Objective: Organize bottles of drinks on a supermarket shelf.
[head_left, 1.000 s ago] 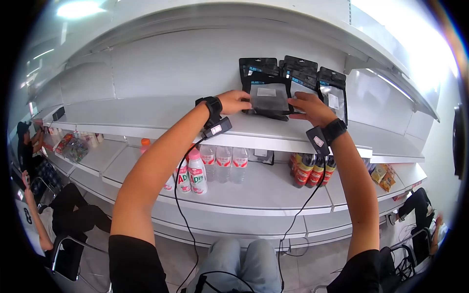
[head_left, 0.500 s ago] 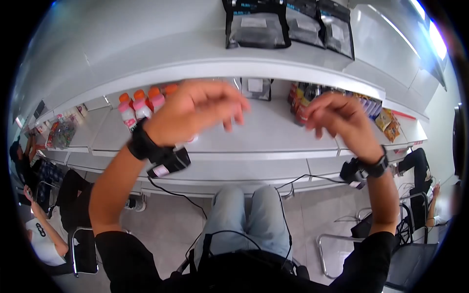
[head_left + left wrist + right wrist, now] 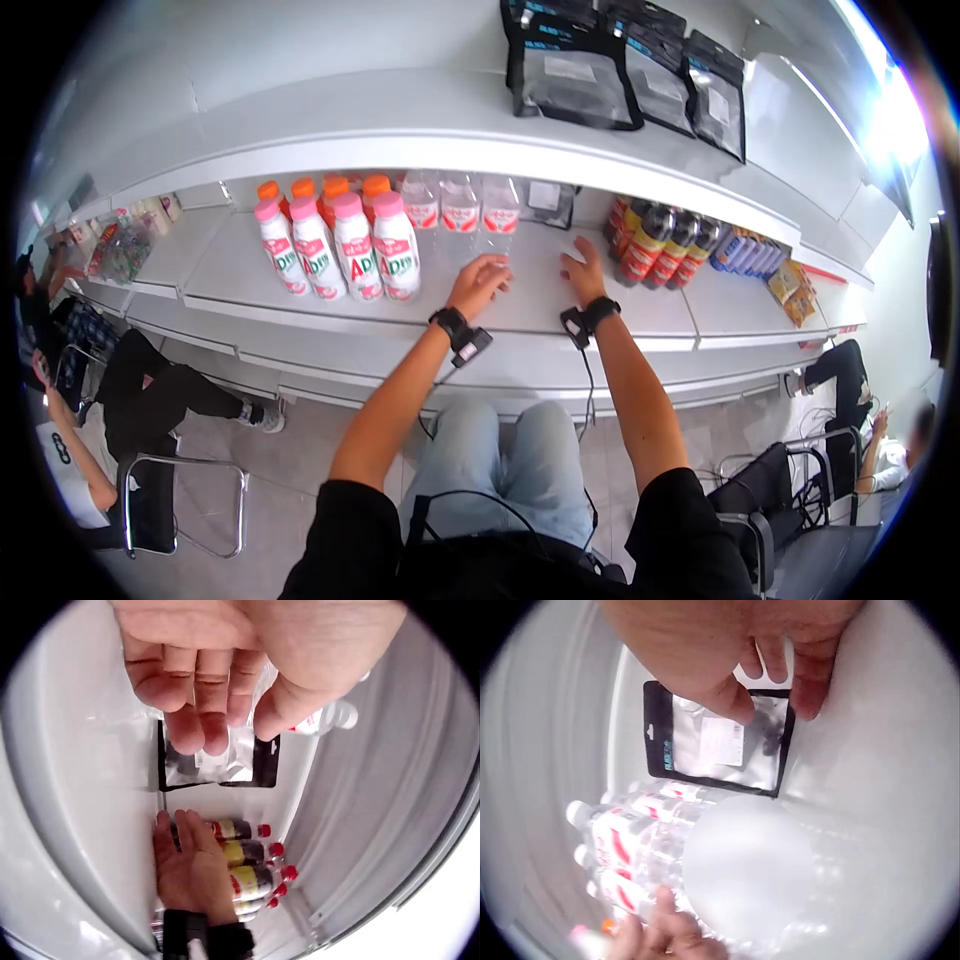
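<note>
My left hand (image 3: 480, 286) is over the middle shelf, just in front of the clear water bottles (image 3: 460, 208) with red and white labels, fingers loosely bent and holding nothing. To its right my right hand (image 3: 584, 273) reaches over the same shelf, thumb and fingers apart, also holding nothing. Between and behind the hands, a black-edged clear pouch (image 3: 724, 746) with a white label leans at the back of the shelf. Dark cola-like bottles (image 3: 655, 245) with red and yellow labels stand right of my right hand, their red caps (image 3: 277, 850) showing in the left wrist view.
White drink bottles (image 3: 352, 250) with pink caps stand left, orange-capped bottles (image 3: 335, 192) behind them. More black-edged pouches (image 3: 580, 80) stand on the upper shelf, whose front edge (image 3: 420, 140) overhangs the bottles. Purple packs (image 3: 745, 252) and yellow snack bags (image 3: 795, 292) lie right.
Both hands have left the pouch on the upper shelf and come down to the middle shelf, closer together. The head view has tilted down. That pouch now stands in front of the others above.
</note>
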{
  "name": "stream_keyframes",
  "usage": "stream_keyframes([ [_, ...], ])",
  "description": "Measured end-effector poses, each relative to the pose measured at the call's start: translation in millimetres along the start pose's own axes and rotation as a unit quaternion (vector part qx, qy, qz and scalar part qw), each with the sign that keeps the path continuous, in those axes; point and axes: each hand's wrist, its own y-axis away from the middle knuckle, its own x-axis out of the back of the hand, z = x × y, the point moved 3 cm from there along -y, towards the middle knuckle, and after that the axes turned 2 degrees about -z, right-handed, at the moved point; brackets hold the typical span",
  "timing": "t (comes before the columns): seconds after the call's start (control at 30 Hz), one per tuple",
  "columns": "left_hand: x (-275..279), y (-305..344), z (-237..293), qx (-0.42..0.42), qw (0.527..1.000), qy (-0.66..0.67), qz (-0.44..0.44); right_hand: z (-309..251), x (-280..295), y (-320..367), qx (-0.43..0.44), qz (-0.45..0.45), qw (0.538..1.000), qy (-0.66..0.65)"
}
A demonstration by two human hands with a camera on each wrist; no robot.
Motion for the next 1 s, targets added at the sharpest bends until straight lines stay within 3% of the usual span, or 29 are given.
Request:
stream_keyframes([
  [0.03,1.0,0.5,5.9,0.016,0.999,0.029,0.003,1.9,0.6,-8.3,0.019,0.007,1.000,-0.022],
  [0.1,1.1,0.4,14.0,-0.006,0.999,0.045,0.018,6.4,1.8,-34.1,-0.021,-0.018,0.998,0.056],
  [0.17,-1.6,8.9,6.7,-0.008,0.998,0.058,0.025,18.0,-0.9,-45.2,-0.008,-0.015,0.994,0.109],
  [0.23,0.1,4.4,6.9,-0.016,0.998,0.062,0.018,28.6,-10.7,-70.2,0.083,0.022,0.988,0.130],
  [0.3,0.4,4.7,9.6,-0.014,0.998,0.052,0.023,61.7,-4.8,-108.4,0.097,0.027,0.987,0.126],
  [0.37,-0.2,6.3,9.6,-0.014,0.998,0.049,0.027,58.8,-13.8,-109.9,0.074,0.037,0.988,0.130],
  [0.43,-0.9,5.3,9.7,-0.019,0.998,0.052,0.028,11.0,-19.0,-83.2,0.016,0.051,0.989,0.140],
  [0.47,-0.9,4.9,9.3,-0.020,0.998,0.049,0.025,17.4,-17.3,-89.3,0.043,0.071,0.977,0.196],
  [0.6,-4.0,5.6,4.7,-0.026,0.999,0.027,0.018,31.6,-7.0,-93.5,0.053,0.044,0.983,0.168],
  [0.73,-1.8,2.4,2.3,-0.027,0.998,-0.049,0.023,20.8,9.3,-59.7,0.034,0.016,0.997,0.063],
  [0.83,-6.7,4.8,4.4,-0.110,0.987,-0.095,0.064,2.2,27.7,-16.9,0.019,-0.041,0.999,0.011],
  [0.87,-6.7,6.1,5.8,-0.077,0.990,-0.118,0.029,-0.1,34.8,-2.6,0.018,-0.062,0.998,-0.005],
  [0.97,-24.0,22.2,16.9,-0.129,0.971,-0.201,0.022,-16.6,53.2,53.1,0.003,-0.121,0.992,-0.042],
  [1.0,-29.0,23.1,8.3,-0.123,0.970,-0.208,-0.026,-29.5,58.6,74.8,0.015,-0.134,0.990,-0.035],
])
